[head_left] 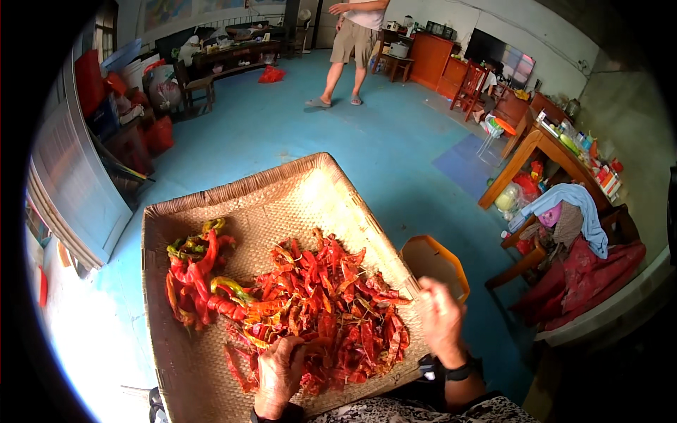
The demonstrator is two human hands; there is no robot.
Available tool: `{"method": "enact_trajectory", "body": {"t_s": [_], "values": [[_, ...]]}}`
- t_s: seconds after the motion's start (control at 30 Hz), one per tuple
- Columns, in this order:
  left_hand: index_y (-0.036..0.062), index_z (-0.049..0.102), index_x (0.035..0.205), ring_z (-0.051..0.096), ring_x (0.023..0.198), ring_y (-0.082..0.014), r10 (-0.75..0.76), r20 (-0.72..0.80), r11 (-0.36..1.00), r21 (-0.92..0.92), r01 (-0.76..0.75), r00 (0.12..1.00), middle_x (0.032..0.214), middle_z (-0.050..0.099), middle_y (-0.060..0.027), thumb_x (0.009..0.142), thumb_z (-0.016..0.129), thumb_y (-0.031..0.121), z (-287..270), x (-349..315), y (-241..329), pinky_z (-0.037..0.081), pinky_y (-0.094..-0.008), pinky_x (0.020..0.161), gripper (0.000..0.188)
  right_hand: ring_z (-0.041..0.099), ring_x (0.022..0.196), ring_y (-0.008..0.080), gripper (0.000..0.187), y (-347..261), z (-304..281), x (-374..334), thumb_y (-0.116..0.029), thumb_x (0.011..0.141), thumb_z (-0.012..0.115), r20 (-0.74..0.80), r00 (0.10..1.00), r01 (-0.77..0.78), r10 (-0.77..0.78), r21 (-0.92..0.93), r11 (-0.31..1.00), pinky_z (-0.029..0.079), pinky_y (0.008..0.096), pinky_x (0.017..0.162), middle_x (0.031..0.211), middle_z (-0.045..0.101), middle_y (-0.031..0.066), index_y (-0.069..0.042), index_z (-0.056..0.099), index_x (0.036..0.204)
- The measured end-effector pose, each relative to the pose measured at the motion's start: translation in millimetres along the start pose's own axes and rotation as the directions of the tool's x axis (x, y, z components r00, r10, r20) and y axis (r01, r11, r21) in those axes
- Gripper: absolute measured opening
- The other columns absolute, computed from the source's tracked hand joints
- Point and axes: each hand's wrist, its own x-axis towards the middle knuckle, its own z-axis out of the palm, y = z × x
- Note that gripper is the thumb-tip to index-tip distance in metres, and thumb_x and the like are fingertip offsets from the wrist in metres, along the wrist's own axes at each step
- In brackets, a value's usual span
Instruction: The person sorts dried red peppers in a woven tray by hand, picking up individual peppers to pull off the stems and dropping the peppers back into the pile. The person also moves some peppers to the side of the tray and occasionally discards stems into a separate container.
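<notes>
A woven rectangular basket (pixel 240 194) lies across the lower middle, tilted toward me. Dried red chili peppers (pixel 338 310) are heaped in its middle and right part. At its left, fresher, glossy red and green chili peppers (pixel 201 275) form a separate pile. My left hand (pixel 280 370) is over the near side of the heap, thumb and fingers closed on a dark red chili pepper. Just by the basket's right rim is my right hand (pixel 441 321), smeared by motion, so its fingers and any hold cannot be made out.
An orange-rimmed, many-sided container (pixel 458 271) stands on the blue floor beyond my right hand. Farther off, a person (pixel 356 42) stands. To the right are a wooden table (pixel 543 144) with goods and a chair piled with clothes (pixel 575 211); bags (pixel 166 92) crowd the left wall.
</notes>
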Motion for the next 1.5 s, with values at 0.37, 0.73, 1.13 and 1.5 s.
{"method": "enact_trajectory", "body": {"t_s": [0.37,0.73,1.13,1.5], "values": [[0.0050,0.062,0.096,0.068,0.069,-0.0231,0.166,0.083,0.983,-0.088,-0.159,0.983,0.081,0.069,-0.0118,0.084,0.069,-0.001,18,3,16,0.055,-0.0332,0.059,0.015,0.067,0.084,0.0225,0.047,-52,21,-28,-0.005,0.083,0.070,0.484,0.842,0.112,-0.239,0.276,0.955,0.056,0.0300,0.060,0.113,0.060,0.0165,-0.002,0.054,0.128],[0.0042,0.063,0.103,0.068,0.066,-0.0218,-0.007,0.083,1.000,-0.013,0.008,0.997,0.078,0.067,-0.0129,0.084,0.069,-0.002,6,-18,2,0.052,-0.0316,0.055,0.021,0.067,0.068,0.0201,0.006,-31,23,-31,-0.003,0.089,0.065,0.306,0.938,0.127,-0.163,0.136,0.983,0.057,0.0300,0.053,0.083,0.067,0.0136,0.001,0.062,0.093],[0.0053,0.065,0.099,0.067,0.072,-0.0302,0.006,0.031,1.000,-0.023,-0.005,0.999,0.085,0.067,-0.0150,0.083,0.069,-0.002,5,-17,17,0.052,-0.0357,0.060,0.018,0.064,0.095,0.0310,0.056,1,-8,-17,-0.010,0.084,0.072,0.245,0.968,0.055,-0.060,0.027,0.998,0.056,0.0378,0.079,0.118,0.058,0.0180,-0.001,0.050,0.134],[0.0047,0.061,0.111,0.068,0.079,-0.0302,0.213,0.265,0.976,-0.106,-0.192,0.940,0.091,0.065,-0.0132,0.088,0.069,0.007,9,33,36,0.056,-0.0369,0.068,0.024,0.065,0.073,0.0289,0.012,-47,26,-25,-0.004,0.083,0.069,0.482,0.843,0.087,-0.239,0.316,0.945,0.051,0.0387,0.060,0.082,0.065,0.0140,-0.002,0.064,0.094]]}}
